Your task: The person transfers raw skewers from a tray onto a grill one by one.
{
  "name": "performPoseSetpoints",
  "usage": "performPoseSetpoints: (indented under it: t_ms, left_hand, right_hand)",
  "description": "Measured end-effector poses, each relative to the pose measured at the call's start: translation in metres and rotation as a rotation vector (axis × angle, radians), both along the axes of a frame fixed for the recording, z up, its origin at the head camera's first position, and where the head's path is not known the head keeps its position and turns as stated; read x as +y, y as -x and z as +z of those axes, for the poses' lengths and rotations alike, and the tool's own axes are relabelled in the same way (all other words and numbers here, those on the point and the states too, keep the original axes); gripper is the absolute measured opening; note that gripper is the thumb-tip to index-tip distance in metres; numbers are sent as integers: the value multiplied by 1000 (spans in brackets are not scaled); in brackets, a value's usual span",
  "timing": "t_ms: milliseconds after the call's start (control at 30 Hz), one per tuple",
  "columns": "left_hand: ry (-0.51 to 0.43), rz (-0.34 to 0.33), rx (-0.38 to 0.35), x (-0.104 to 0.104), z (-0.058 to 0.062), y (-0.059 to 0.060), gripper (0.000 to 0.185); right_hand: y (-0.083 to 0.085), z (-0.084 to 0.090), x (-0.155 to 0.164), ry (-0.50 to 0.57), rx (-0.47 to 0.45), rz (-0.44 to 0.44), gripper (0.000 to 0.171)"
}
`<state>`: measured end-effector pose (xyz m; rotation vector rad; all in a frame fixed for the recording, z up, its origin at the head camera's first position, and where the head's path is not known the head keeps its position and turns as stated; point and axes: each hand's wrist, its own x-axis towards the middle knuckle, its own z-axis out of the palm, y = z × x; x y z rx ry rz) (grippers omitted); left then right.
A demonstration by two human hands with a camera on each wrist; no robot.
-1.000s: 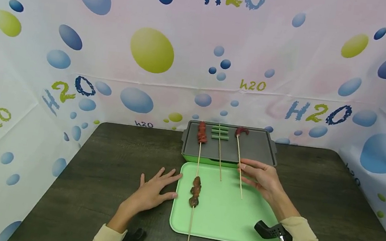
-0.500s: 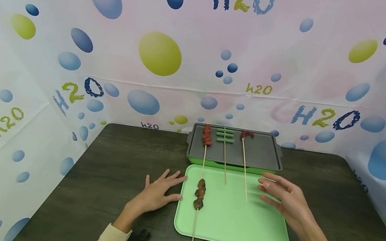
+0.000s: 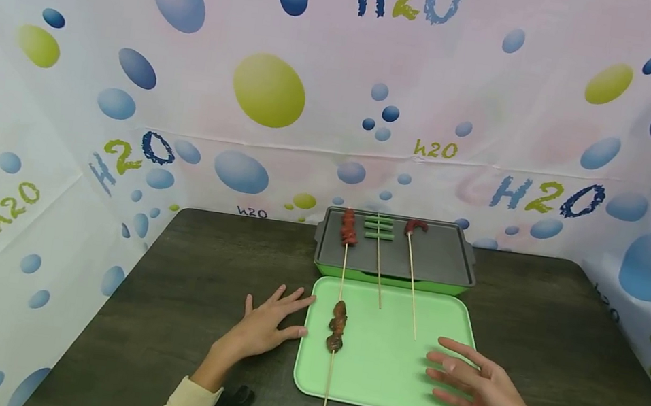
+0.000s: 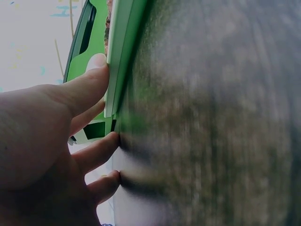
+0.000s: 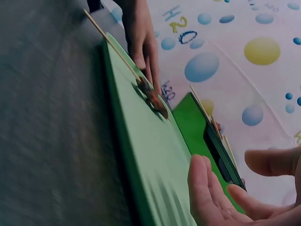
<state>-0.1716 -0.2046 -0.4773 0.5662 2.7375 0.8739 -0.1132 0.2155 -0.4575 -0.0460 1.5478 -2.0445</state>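
Observation:
My left hand (image 3: 259, 328) lies spread on the table, its thumb and forefinger at the left rim of the green tray (image 3: 383, 375). In the left wrist view the thumb touches that rim. My right hand (image 3: 482, 395) hovers over the tray's right side, fingers apart and holding nothing. A skewer of brown meat pieces (image 3: 336, 328) lies on the tray's left side, its stick reaching past the front rim. Behind, the grill (image 3: 441, 259) bears a red meat skewer (image 3: 349, 228), a skewer of green pieces (image 3: 380, 227) and a skewer with a dark red curled piece (image 3: 416, 227).
The grill has a dark grey top and a green base, right behind the tray. Sticks of the grill's skewers jut forward over the tray. A dark wooden table (image 3: 201, 255) carries everything; a patterned curtain (image 3: 317, 78) hangs behind it.
My right hand has left the stick of the curled-piece skewer and drawn back toward the front right. The left hand keeps its place at the tray. The head view has shifted slightly.

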Motion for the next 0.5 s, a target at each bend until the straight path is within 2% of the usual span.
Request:
performPoseSetpoints:
  t_ms: [167,500]
  left_hand:
    - [-3,-3,11,2,-1,3,64]
    - [14,4,3,2,-2,2,65]
  right_hand:
    - [-14,-2,-6,70,-23,117,53]
    - [-32,-14,-35,208,-128,240,60]
